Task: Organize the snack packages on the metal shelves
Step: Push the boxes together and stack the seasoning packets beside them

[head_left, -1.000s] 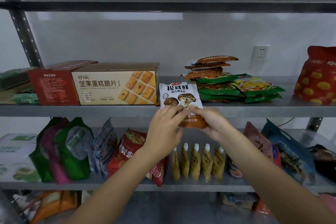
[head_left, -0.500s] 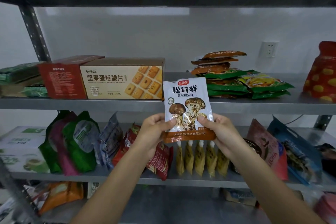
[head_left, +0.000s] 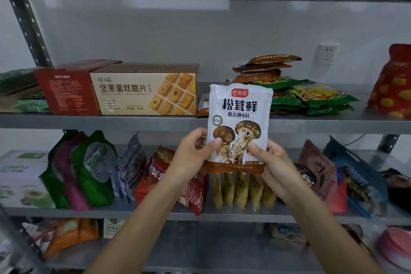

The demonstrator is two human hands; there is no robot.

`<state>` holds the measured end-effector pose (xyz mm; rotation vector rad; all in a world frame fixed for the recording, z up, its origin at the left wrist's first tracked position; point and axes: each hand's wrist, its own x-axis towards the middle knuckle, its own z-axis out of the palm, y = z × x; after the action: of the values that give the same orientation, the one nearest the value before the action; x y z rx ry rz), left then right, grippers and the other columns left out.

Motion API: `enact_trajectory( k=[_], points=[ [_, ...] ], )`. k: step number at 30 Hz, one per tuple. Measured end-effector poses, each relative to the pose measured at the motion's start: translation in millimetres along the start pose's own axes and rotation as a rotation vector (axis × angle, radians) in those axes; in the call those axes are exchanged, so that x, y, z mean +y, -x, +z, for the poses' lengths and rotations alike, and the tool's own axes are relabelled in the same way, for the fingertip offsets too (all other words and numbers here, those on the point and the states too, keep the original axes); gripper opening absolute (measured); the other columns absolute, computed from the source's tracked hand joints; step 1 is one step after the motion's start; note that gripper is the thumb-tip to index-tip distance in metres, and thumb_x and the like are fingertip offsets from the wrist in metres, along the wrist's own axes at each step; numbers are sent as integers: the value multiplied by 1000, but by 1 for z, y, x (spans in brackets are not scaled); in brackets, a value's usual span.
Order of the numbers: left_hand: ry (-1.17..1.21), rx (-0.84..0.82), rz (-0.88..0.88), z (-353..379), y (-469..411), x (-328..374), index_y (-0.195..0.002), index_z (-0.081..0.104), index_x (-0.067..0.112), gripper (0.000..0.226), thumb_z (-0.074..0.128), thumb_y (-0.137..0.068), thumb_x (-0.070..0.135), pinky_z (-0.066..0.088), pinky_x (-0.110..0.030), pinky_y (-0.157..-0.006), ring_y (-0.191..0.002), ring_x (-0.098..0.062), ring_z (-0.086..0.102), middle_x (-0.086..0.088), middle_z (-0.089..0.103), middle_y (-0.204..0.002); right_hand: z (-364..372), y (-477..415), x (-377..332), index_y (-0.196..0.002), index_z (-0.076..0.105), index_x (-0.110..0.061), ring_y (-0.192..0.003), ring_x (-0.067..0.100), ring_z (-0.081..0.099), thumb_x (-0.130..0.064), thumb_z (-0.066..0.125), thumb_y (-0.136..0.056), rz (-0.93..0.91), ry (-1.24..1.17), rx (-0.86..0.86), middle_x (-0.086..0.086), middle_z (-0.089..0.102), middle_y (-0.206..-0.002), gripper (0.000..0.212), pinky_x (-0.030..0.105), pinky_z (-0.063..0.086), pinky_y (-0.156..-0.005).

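While both hands are pinching it near its lower corners, the white mushroom pouch [head_left: 239,118] is standing upright in the air just in front of the middle shelf [head_left: 311,124], level with the gap between the biscuit box [head_left: 144,89] and the stack of brown sachets [head_left: 264,66] lying on the green packets [head_left: 311,95]. The left hand [head_left: 191,155] is gripping the pouch's left edge, thumb on the printed face and fingers curled behind. The right hand [head_left: 273,167] is doing the same on the right edge, just above the brown bottom band.

Judging by how easily it is being held at thumb and fingertips, the pouch is looking light. Its film is looking thin, soft and glossy, so it is likely slippery under a loose pinch and will probably flop at the top if held by one corner alone. The contents are probably settling toward the bottom, which is making the lower part the firmer place to hold; the sealed side seams there are offering the best purchase. Nothing about it is looking fragile, though it would probably slump if stood unsupported.

Behind it, a partly hidden packet [head_left: 203,104] is lying on the shelf; it may be the same product, but too little is showing to say.
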<state>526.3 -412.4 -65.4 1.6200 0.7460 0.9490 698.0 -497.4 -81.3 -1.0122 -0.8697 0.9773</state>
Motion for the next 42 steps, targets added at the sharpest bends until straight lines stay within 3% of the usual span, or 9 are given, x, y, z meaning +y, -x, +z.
enact_trajectory(
  k=[13,19,25,27,30,32,35,39,42],
  points=[
    [121,4,-73,-3,1,3,-97,69,9,10,67,-89,14,58,-38,-85,-94,-31,70,-15,73,-101,-1,9,1,-121,59,-8,-105,28,68,-20,67,-78,29,-1,-26,12,71,-113,45,40,57,-87],
    [171,101,-52,5,7,5,-93,68,10,9,71,-86,16,60,-32,-67,-82,-26,72,-15,73,-95,6,19,0,-116,59,-18,-101,19,69,-9,78,-64,-21,206,-26,3,73,-108,56,33,57,-84],
    [-470,383,404,31,23,-4,-130,48,26,54,74,-82,30,36,-6,-86,-113,-3,41,12,38,-120,26,26,10,-95,63,-30,-83,4,70,-4,77,-77,-307,484,251,-14,74,-87,34,21,57,-68],
    [-309,166,379,46,34,-2,-137,43,29,66,68,-80,50,37,-2,-87,-116,2,42,14,37,-124,35,29,12,-99,62,-34,-84,-1,67,-6,73,-82,-400,542,239,-16,72,-91,34,21,56,-69],
    [48,-1,227,53,38,8,-141,38,26,80,70,-75,57,48,-9,-84,-112,5,53,10,46,-127,39,33,17,-137,45,-32,-107,-7,55,-11,72,-83,-446,677,30,-12,53,-124,64,13,49,-85],
    [221,47,175,48,34,11,-133,49,24,59,67,-79,42,53,-16,-81,-104,2,62,8,63,-119,34,35,23,-148,23,-38,-126,-4,40,-30,73,-79,-462,804,-96,-9,32,-136,85,11,38,-101],
    [316,187,153,40,31,8,-111,63,25,17,57,-95,26,58,-25,-77,-97,-10,70,5,74,-103,29,37,23,-139,20,-62,-136,-3,22,-54,55,-79,-487,904,-124,-17,22,-137,71,5,23,-107],
    [367,120,53,31,30,11,-103,65,28,13,53,-97,26,59,-27,-70,-88,-12,73,7,76,-93,19,31,5,-137,26,-57,-129,-8,33,-37,59,-94,-393,665,110,-23,26,-140,59,5,36,-93],
    [323,15,-20,26,27,14,-114,65,22,23,54,-97,32,58,-41,-85,-96,-18,72,1,75,-104,11,26,-11,-126,56,-25,-105,8,67,-24,63,-82,-142,226,9,-2,67,-121,44,20,57,-77]
  ],
)
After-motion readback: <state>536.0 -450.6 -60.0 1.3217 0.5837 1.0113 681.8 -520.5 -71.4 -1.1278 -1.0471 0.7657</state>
